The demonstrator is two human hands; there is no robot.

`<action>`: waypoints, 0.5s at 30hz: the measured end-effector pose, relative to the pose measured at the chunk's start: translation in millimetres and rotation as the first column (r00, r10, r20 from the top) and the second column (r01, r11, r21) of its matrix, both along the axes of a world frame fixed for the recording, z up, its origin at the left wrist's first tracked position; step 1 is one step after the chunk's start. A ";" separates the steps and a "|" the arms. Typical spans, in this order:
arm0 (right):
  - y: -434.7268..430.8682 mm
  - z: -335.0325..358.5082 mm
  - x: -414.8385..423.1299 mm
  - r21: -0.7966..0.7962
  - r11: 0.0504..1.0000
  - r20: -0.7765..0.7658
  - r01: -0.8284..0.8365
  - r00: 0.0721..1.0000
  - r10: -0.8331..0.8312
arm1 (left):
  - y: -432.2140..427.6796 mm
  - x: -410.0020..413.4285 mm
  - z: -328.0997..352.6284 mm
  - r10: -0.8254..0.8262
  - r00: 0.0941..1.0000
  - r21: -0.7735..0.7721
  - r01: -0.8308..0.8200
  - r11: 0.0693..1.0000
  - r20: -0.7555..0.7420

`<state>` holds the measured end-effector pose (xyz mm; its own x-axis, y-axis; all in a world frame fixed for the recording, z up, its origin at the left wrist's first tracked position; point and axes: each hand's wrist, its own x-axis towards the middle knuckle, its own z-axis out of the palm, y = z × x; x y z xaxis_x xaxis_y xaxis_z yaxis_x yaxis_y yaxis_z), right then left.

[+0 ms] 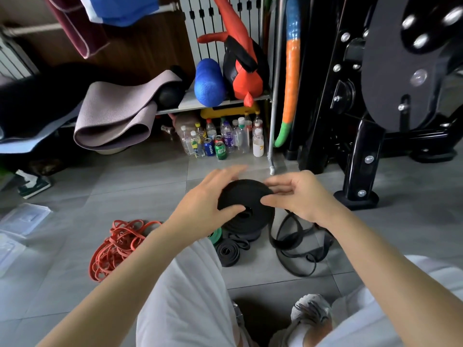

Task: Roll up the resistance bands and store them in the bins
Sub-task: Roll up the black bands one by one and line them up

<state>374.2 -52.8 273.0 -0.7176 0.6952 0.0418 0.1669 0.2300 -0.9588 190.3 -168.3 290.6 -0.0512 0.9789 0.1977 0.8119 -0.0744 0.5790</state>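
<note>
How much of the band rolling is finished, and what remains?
Done: one small dark band lies rolled on the floor. In hand: the left hand and right hand hold the black band roll, its loose tail unwound. Left: the tangled red bands, the green band, then storing in the clear bins.

**Clutter around your spot: shelf, bottles, gym gear**

Ahead of you, a metal shelf (190, 100) holds a blue foam roller (209, 82) beside a red-and-black punching bag (246, 78). A folded grey mat (117, 116) droops off its left end. Beneath it, plastic bottles (241, 136) stand on the tiled floor (150, 171), with a Pepsi can (208, 147) and a green can (220, 151) in front. A black weight machine (360, 156) fills your right, and a book (35, 187) lies far left.
</note>
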 end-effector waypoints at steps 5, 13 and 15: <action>0.4 5.2 -8.7 0.033 0.999 0.048 -0.022 0.999 0.021 | 7.9 -0.4 13.5 -0.143 0.986 -0.087 0.136 0.987 -0.086; -0.3 -8.5 4.9 -0.131 0.986 -0.126 0.106 0.984 -0.122 | 7.3 -6.0 0.5 0.036 0.905 0.065 -0.070 0.995 0.424; -6.5 -14.4 6.1 -0.166 0.977 -0.168 0.137 0.972 -0.165 | 7.4 -6.8 -3.7 0.059 0.839 0.115 -0.143 0.983 0.540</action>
<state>380.3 -59.4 258.6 -0.5939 0.8032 0.0460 0.0106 0.0649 -0.9978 183.5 -161.0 286.9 -0.2868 0.9250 0.2495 0.3884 -0.1258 0.9128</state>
